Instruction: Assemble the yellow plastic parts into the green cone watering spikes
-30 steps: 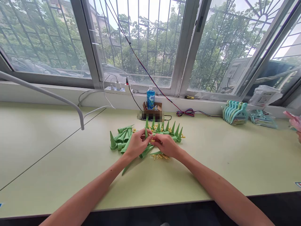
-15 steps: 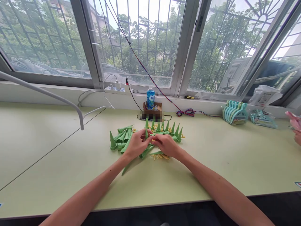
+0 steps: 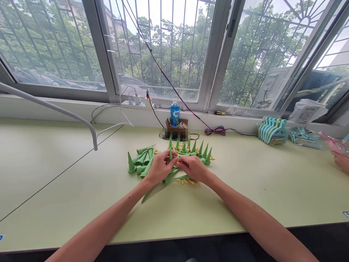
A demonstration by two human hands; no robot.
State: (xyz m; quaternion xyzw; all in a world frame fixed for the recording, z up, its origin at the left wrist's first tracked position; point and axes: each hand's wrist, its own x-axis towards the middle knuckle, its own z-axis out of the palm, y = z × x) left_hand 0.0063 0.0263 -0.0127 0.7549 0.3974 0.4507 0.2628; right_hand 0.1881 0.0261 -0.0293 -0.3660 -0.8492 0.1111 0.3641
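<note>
Both my hands meet at the middle of a pale green table [image 3: 245, 193]. My left hand [image 3: 159, 166] is closed round a green plastic cone [image 3: 170, 155], whose tip sticks up between the fingers. My right hand [image 3: 192, 167] pinches a small yellow piece [image 3: 177, 162] against that cone. A heap of lying green cones [image 3: 143, 160] is just left of my left hand. Several upright green cones [image 3: 200, 150] stand in a row behind my right hand. Loose yellow pieces [image 3: 187, 181] lie under my right wrist.
A blue-labelled bottle [image 3: 175, 113] and a small brown box [image 3: 177, 131] stand by the window sill. Cables [image 3: 215, 130] run along the sill. Teal plastic parts [image 3: 272, 130] and clear bags [image 3: 305, 139] sit at the back right. Another person's hand [image 3: 340, 158] shows at the right edge. A white tube [image 3: 68, 116] arches over the left.
My hands have hardly moved, only small finger shifts at the cone. The other person's hand at the right edge has moved a little lower and inward.
</note>
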